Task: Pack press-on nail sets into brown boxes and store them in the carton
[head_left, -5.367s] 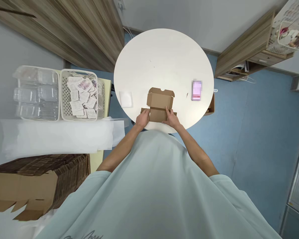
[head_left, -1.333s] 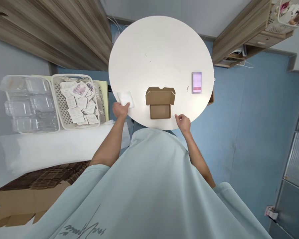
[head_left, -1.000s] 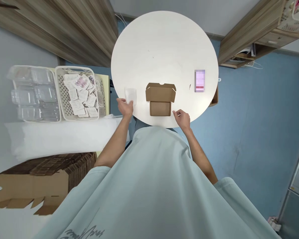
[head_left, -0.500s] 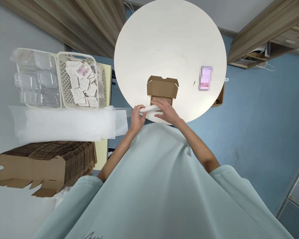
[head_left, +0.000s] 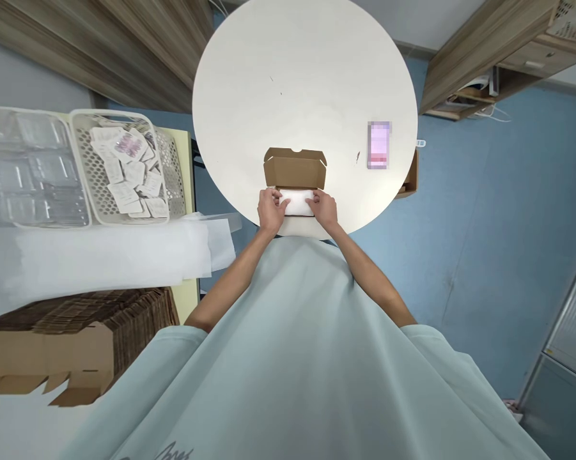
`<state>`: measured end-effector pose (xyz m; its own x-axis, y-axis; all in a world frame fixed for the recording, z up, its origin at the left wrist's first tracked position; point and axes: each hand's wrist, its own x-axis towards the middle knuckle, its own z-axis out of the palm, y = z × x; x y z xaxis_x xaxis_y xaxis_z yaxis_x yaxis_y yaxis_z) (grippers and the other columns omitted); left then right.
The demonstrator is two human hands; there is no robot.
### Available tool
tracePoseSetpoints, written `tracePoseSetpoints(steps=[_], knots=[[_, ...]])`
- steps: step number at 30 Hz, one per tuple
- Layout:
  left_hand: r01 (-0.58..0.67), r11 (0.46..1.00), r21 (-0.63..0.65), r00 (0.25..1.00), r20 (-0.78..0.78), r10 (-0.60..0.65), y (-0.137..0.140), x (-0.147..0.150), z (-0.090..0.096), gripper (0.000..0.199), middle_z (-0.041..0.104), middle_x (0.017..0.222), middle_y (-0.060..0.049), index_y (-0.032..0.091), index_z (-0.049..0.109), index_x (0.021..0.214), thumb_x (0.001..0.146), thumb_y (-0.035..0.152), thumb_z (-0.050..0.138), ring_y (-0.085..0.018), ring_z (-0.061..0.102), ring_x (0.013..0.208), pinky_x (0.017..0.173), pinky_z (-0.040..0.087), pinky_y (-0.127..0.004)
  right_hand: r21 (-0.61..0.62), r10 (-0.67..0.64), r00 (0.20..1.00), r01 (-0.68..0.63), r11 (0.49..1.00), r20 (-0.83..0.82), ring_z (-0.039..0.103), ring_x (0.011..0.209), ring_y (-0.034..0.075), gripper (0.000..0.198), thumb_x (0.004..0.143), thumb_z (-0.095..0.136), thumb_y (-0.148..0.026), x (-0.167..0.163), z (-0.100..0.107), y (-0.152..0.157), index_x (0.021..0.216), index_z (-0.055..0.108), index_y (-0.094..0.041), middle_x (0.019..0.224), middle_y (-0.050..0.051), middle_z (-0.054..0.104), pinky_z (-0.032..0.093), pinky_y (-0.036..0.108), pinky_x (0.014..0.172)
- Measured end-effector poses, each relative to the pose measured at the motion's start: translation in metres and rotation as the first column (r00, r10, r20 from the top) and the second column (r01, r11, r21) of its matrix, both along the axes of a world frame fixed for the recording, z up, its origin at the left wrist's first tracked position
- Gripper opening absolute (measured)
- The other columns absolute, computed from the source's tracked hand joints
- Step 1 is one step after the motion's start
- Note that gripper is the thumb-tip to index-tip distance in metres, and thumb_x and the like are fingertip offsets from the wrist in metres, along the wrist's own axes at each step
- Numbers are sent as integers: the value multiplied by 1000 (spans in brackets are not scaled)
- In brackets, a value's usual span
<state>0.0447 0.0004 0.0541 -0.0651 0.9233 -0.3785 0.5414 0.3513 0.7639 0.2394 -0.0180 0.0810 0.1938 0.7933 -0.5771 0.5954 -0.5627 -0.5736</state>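
An open brown cardboard box point(head_left: 295, 171) stands at the near edge of the round table, its lid raised away from me. In its lower part lies a white wrapped bundle point(head_left: 298, 203), which looks like foam sheet; its contents are hidden. My left hand point(head_left: 271, 209) grips the bundle's left end, thumb on top and fingers bent at the box's side. My right hand point(head_left: 325, 207) holds the right end in the same manner. Both hands partly cover the box's side walls.
A phone-like pixelated object point(head_left: 378, 145) lies on the white round table point(head_left: 307, 76). To the left are a basket of small white packets point(head_left: 129, 172), a basket of clear plastic containers point(head_left: 29, 169), white sheets point(head_left: 110, 255) and stacked flat cardboard boxes point(head_left: 91, 345).
The white bundle has gone from a slanted position above the box to lying level inside it. My right hand has shifted to the bundle's right end. The view has turned slightly.
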Motion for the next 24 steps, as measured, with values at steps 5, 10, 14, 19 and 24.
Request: tracePoseSetpoints(steps=[5,10,14,19,24], knots=[[125,992,-30,989,-80,-127,6,8,-12,19,66,114,-8,25,63,90,96,9,69,-27,70,97,104,58,-47,-76,175,976,-166,983,131,78,108,34,28,108,71,-27,-13,-11,10,135,71,-20,111,11,83,60,43,97],[190,982,-15,979,-72,-191,3,9,-25,23,67,117,-10,26,67,90,95,5,62,-32,71,97,101,58,-52,-165,279,942,-250,954,186,78,121,40,27,112,66,-26,-20,-18,13,136,70,-14,123,21,82,63,48,103],[187,982,0,982,-27,-187,1,12,-34,22,67,116,-10,28,67,91,93,7,62,-35,73,105,103,58,-53,-159,285,936,-256,954,205,79,119,40,19,111,65,-24,-21,-30,11,125,74,-14,119,23,83,65,53,105],[188,982,9,982,29,-188,-2,15,-39,10,68,112,-10,27,70,100,96,20,65,-33,72,101,103,59,-51,-126,279,936,-257,958,213,81,116,39,21,110,68,-28,-23,-37,10,123,76,-14,117,24,84,66,52,104],[267,964,8,963,-26,-266,-6,14,-30,13,71,118,-12,26,71,107,97,23,62,-34,72,108,104,61,-50,-173,337,911,-302,937,237,80,118,44,28,114,63,-31,-25,-22,8,127,74,-10,123,31,82,64,55,104]])
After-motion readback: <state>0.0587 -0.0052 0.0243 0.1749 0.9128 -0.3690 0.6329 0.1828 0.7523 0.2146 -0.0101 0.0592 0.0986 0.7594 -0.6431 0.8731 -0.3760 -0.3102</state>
